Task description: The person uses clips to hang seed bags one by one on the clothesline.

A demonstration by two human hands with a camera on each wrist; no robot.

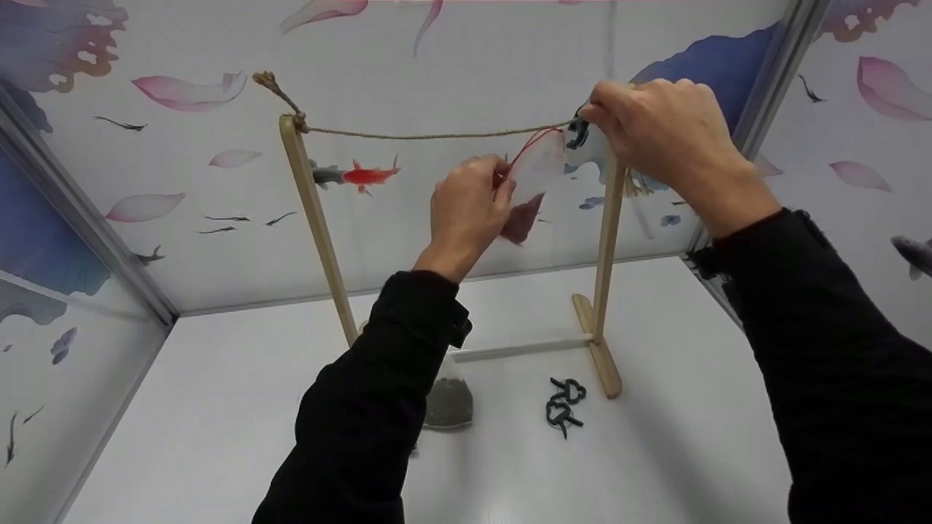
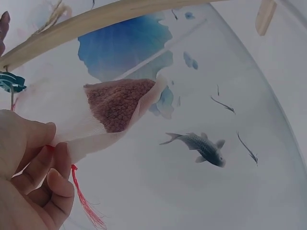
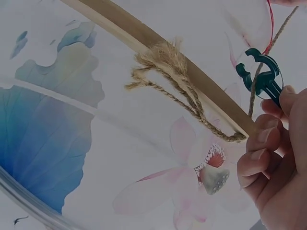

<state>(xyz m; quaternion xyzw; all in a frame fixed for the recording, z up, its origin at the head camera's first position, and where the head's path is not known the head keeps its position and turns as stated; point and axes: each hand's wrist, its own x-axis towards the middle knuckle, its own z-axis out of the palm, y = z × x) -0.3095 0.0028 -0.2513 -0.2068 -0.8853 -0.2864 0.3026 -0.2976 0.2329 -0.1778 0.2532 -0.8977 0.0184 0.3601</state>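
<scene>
My left hand [image 1: 470, 207] pinches a white mesh bag [image 2: 120, 103] by its upper edge. Dark reddish grains fill the bag's lower corner, and a red tassel [image 2: 86, 201] hangs below the fingers. The bag's red cord [image 1: 535, 138] reaches up to a twine line [image 1: 429, 136] near its right end. There, my right hand [image 1: 673, 131] grips a dark green plastic clip [image 3: 261, 81] by its handles. The clip's jaws stand apart, with the twine crossing at them. In the head view, the right fingers hide part of the clip.
A wooden stand, with a left post [image 1: 317, 218] and a right post [image 1: 608, 247], carries the twine. Near its right foot [image 1: 603, 364], dark clips [image 1: 564, 411] lie on the white table [image 1: 524, 473]. A clear bag of greenish-brown material [image 1: 449, 404] sits partly behind my left sleeve.
</scene>
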